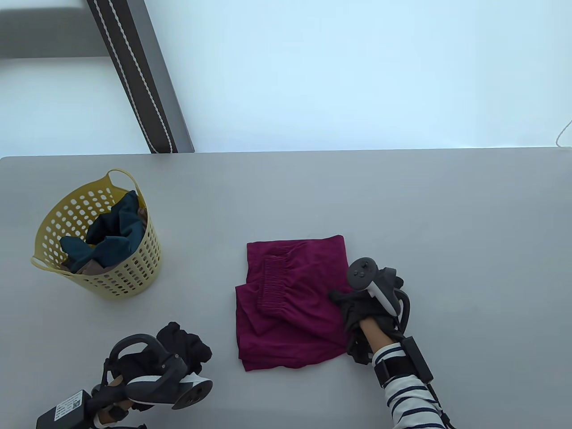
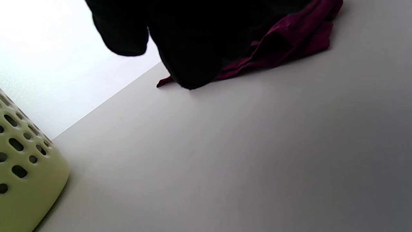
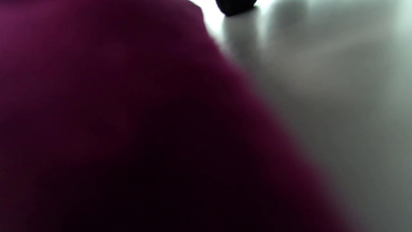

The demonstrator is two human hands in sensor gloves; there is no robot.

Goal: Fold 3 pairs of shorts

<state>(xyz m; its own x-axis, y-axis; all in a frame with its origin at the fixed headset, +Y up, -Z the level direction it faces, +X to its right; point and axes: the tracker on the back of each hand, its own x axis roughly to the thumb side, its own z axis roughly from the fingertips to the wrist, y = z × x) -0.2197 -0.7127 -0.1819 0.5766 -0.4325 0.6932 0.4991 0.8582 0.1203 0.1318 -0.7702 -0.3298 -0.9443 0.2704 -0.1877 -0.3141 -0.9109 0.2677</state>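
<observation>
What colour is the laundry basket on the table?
Pale yellow, with rows of holes in its wall; the table view shows it best.

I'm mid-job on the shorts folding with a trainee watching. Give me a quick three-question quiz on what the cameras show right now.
1. True or false: the maroon shorts lie folded on the table.
2. Which hand touches the maroon shorts? A) left hand B) right hand C) both
3. Fill in: the remaining clothes sit in the yellow ____ on the table's left side.

Key:
1. True. They lie in a folded stack, elastic waistband showing on top.
2. B. The right hand rests at the shorts' right edge; the left hand is off to the left, apart from them.
3. Basket; dark teal cloth shows in it.
</observation>
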